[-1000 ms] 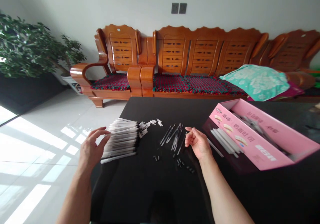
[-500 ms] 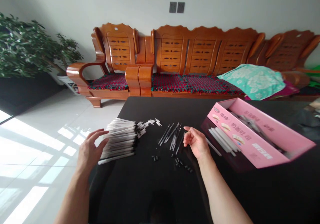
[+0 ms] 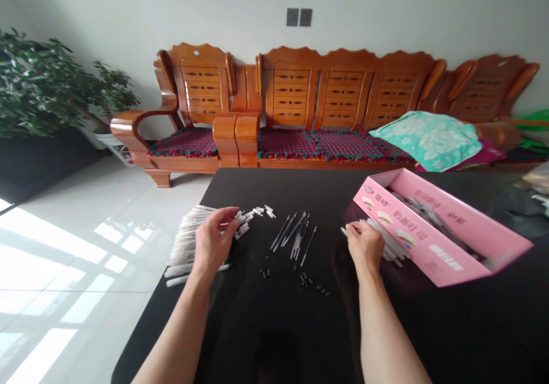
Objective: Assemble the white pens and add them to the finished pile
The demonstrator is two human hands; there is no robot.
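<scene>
White tube [image 3: 344, 232]: likely light, stiff, slick; pinch mid-length.
Beside the pink box [image 3: 422, 246], your right hand [image 3: 365, 246] seemingly grips it; your left hand [image 3: 213, 248], farther left, curves open.

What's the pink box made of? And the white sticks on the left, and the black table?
Pink box: probably cardboard, smooth; it has thin, flat walls with printed pictures and writing.

White sticks: likely plastic, smooth and a bit cloudy; they're straight, slim and pale.

Black table: hard and shiny, because it shows reflections. It could be glass or varnished wood; I can't tell.
</scene>
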